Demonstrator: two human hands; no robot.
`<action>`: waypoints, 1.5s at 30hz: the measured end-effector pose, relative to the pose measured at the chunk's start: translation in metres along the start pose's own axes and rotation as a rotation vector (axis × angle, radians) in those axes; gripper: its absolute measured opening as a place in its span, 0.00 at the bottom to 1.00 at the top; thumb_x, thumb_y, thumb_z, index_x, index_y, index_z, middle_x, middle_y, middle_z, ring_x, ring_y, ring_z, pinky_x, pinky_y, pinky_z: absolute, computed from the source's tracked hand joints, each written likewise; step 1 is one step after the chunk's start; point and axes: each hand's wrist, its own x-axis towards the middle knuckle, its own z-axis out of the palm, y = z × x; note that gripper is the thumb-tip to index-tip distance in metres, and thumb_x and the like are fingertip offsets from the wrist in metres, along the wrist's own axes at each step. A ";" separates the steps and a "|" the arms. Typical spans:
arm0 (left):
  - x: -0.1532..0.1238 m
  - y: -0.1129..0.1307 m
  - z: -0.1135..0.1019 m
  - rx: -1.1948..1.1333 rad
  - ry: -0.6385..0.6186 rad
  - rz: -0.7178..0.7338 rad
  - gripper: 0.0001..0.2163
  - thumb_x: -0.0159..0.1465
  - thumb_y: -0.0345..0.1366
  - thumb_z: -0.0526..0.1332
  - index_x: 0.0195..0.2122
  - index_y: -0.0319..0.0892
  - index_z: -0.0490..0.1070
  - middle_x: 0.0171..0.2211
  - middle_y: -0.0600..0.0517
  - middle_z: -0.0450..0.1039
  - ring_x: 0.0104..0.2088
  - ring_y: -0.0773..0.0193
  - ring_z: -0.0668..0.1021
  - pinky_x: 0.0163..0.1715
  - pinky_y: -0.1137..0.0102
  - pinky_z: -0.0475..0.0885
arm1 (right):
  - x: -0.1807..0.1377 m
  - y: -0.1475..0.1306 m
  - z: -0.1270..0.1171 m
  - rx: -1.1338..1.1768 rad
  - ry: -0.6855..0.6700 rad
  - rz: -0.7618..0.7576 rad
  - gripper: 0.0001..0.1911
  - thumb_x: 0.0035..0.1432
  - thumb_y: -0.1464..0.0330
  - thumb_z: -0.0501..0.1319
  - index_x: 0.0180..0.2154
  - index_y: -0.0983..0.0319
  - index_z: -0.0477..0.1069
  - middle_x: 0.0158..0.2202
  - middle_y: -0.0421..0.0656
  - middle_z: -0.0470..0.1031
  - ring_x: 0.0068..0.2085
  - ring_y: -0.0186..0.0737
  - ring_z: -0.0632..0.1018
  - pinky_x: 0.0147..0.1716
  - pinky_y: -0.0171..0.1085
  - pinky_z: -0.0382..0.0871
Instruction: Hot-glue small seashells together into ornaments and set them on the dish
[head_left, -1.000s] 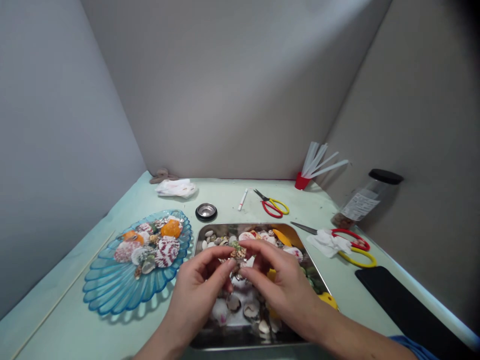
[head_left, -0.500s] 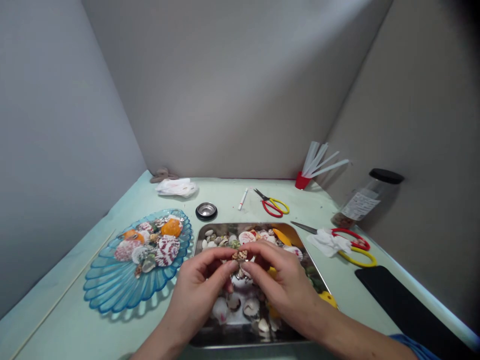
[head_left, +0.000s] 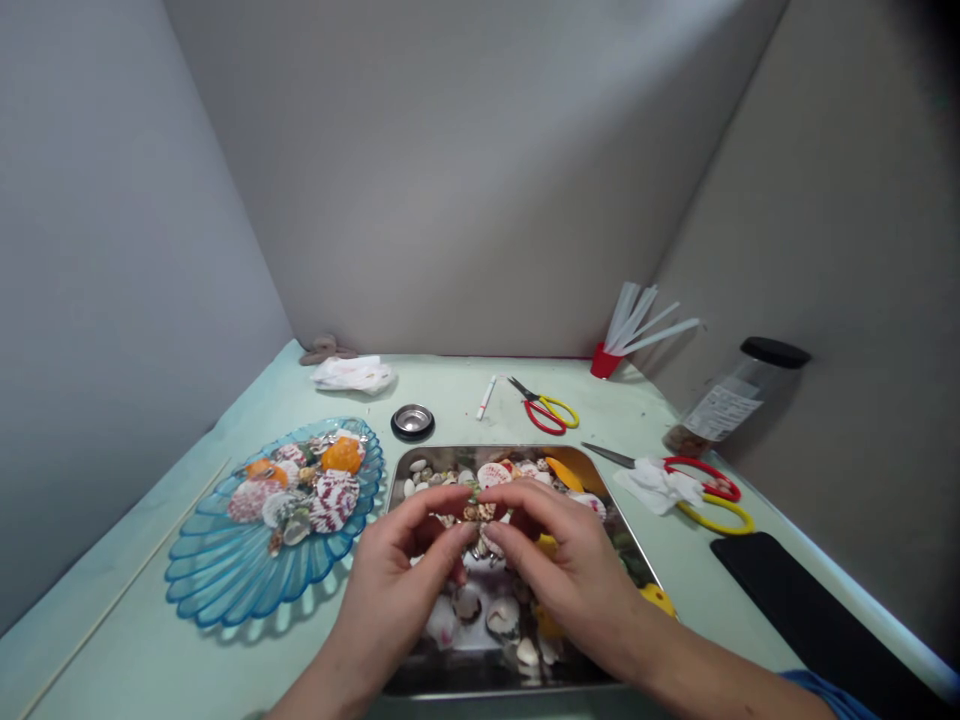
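Between the fingertips of both hands is a small brown-and-white speckled shell (head_left: 480, 512), partly covered by the fingers. My left hand (head_left: 409, 560) pinches it from the left, thumb below and forefinger above. From the other side my right hand (head_left: 562, 545) grips it in the same way. Both hands hover over a metal tray (head_left: 517, 690) that holds many loose shells, among them white round ones (head_left: 502, 617), a red-patterned scallop shell (head_left: 494, 476) and small pale pebbles. Much of the tray's middle is hidden by my hands.
At left stands a blue shell-shaped dish (head_left: 247, 590) with several shells. Behind the tray lie a round metal lid (head_left: 412, 421) and small scissors (head_left: 551, 412). Rightward are larger scissors (head_left: 712, 495) with white tissue, a tilted jar (head_left: 724, 405), a black slab (head_left: 795, 600) and a red cup (head_left: 604, 362) of glue sticks.
The speckled shell has turned slightly between my fingertips, and the fingers have shifted a little. Everything else stays in place.
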 end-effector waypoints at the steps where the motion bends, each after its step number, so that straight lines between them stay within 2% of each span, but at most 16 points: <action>1: 0.000 0.000 0.000 0.014 0.004 -0.002 0.13 0.58 0.39 0.62 0.44 0.43 0.71 0.21 0.57 0.70 0.21 0.68 0.74 0.24 0.74 0.69 | 0.000 0.000 0.000 0.001 0.009 -0.005 0.10 0.58 0.75 0.59 0.42 0.58 0.71 0.38 0.40 0.74 0.39 0.35 0.73 0.39 0.34 0.65; 8: 0.000 -0.002 0.001 0.001 0.007 -0.032 0.09 0.58 0.41 0.62 0.35 0.42 0.69 0.22 0.57 0.69 0.21 0.68 0.73 0.22 0.75 0.68 | 0.001 0.002 -0.002 0.014 0.076 0.004 0.10 0.58 0.75 0.57 0.42 0.59 0.70 0.39 0.41 0.73 0.40 0.36 0.74 0.39 0.34 0.66; 13: 0.000 -0.004 0.000 0.000 -0.010 -0.020 0.09 0.58 0.42 0.62 0.34 0.41 0.71 0.26 0.54 0.72 0.22 0.68 0.73 0.23 0.74 0.69 | -0.001 0.005 0.001 -0.032 0.099 -0.090 0.11 0.58 0.76 0.57 0.42 0.61 0.71 0.38 0.43 0.73 0.41 0.37 0.73 0.40 0.36 0.66; 17: 0.000 -0.002 0.000 -0.002 -0.014 -0.011 0.08 0.59 0.41 0.61 0.33 0.41 0.72 0.22 0.56 0.71 0.21 0.69 0.73 0.23 0.75 0.68 | -0.003 0.007 0.002 -0.046 0.103 -0.145 0.12 0.58 0.77 0.56 0.43 0.61 0.70 0.39 0.43 0.73 0.42 0.38 0.72 0.42 0.36 0.66; 21: 0.000 0.004 0.001 -0.038 0.008 -0.024 0.07 0.59 0.39 0.61 0.31 0.41 0.71 0.17 0.58 0.69 0.20 0.70 0.72 0.24 0.76 0.67 | -0.003 0.007 0.004 -0.032 0.105 -0.032 0.16 0.56 0.76 0.59 0.47 0.61 0.67 0.39 0.42 0.73 0.32 0.34 0.72 0.33 0.34 0.67; 24: 0.000 0.007 0.001 -0.058 0.030 -0.054 0.06 0.59 0.38 0.61 0.30 0.41 0.71 0.15 0.58 0.69 0.19 0.69 0.72 0.24 0.76 0.66 | -0.002 0.004 0.003 -0.047 0.084 0.067 0.09 0.55 0.74 0.61 0.40 0.60 0.70 0.32 0.39 0.73 0.27 0.32 0.70 0.28 0.33 0.65; 26: 0.000 0.009 0.001 -0.073 0.027 -0.061 0.06 0.59 0.38 0.61 0.30 0.41 0.72 0.16 0.58 0.70 0.19 0.69 0.72 0.24 0.76 0.66 | -0.001 0.002 0.001 -0.050 0.051 0.088 0.02 0.56 0.73 0.61 0.33 0.61 0.71 0.29 0.38 0.72 0.28 0.33 0.71 0.29 0.33 0.63; 27: 0.000 0.009 0.001 -0.080 0.020 -0.060 0.06 0.58 0.38 0.62 0.30 0.40 0.72 0.16 0.58 0.70 0.19 0.70 0.72 0.24 0.76 0.66 | -0.001 0.001 0.001 -0.042 0.039 0.097 0.03 0.57 0.73 0.60 0.32 0.61 0.71 0.29 0.38 0.72 0.29 0.34 0.71 0.29 0.33 0.63; 31: 0.000 0.009 0.001 -0.098 -0.001 -0.073 0.05 0.56 0.37 0.63 0.30 0.40 0.73 0.18 0.58 0.70 0.19 0.70 0.72 0.22 0.76 0.66 | 0.001 0.002 -0.001 0.014 0.029 0.149 0.05 0.57 0.74 0.58 0.35 0.60 0.72 0.32 0.39 0.74 0.32 0.34 0.73 0.31 0.33 0.65; 38: 0.001 0.006 0.001 -0.104 0.003 -0.076 0.06 0.57 0.37 0.63 0.31 0.41 0.73 0.18 0.58 0.70 0.19 0.70 0.72 0.23 0.76 0.66 | 0.000 0.006 0.001 0.014 0.051 0.118 0.08 0.57 0.75 0.58 0.36 0.60 0.73 0.34 0.40 0.75 0.36 0.36 0.74 0.35 0.34 0.66; 45: 0.003 0.007 0.002 -0.110 0.011 -0.089 0.06 0.56 0.37 0.64 0.29 0.40 0.72 0.20 0.58 0.70 0.19 0.71 0.72 0.21 0.77 0.65 | 0.001 0.005 0.000 -0.027 0.042 0.128 0.06 0.58 0.74 0.58 0.33 0.61 0.73 0.30 0.39 0.73 0.31 0.35 0.72 0.31 0.34 0.63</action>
